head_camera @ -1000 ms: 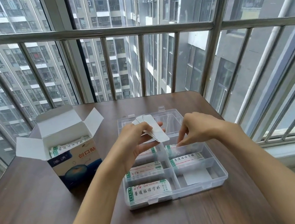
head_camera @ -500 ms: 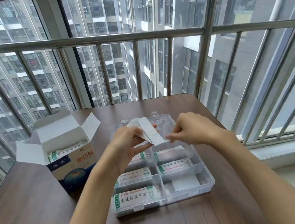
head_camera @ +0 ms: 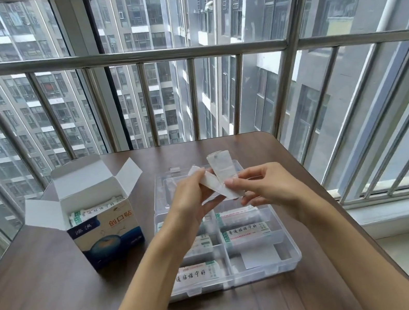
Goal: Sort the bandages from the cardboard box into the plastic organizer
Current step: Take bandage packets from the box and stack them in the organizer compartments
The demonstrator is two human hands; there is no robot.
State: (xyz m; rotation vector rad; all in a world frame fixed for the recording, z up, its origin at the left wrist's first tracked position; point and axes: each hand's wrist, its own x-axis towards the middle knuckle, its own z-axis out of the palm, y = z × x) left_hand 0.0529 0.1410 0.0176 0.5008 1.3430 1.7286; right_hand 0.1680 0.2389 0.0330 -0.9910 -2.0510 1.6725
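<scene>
Both my grips pinch loose bandages [head_camera: 220, 179] above the organizer [head_camera: 288, 259]: left hand [head_camera: 192, 200] holds the fan, right hand [head_camera: 263, 185] peels one off, likely to drop into a compartment. More wait in the box [head_camera: 106, 226].

White bandages [head_camera: 222, 179] held above clear organizer [head_camera: 288, 255]; cardboard box [head_camera: 105, 221] open

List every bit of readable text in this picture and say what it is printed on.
"创口贴": red, on the front of the cardboard box.
"通贴诺宁好": on the near-left bandage pack in the plastic organizer; its first character is hidden.
Blue logo at the box's upper left: too blurred.
Small print on the other packs: too blurred.
</scene>
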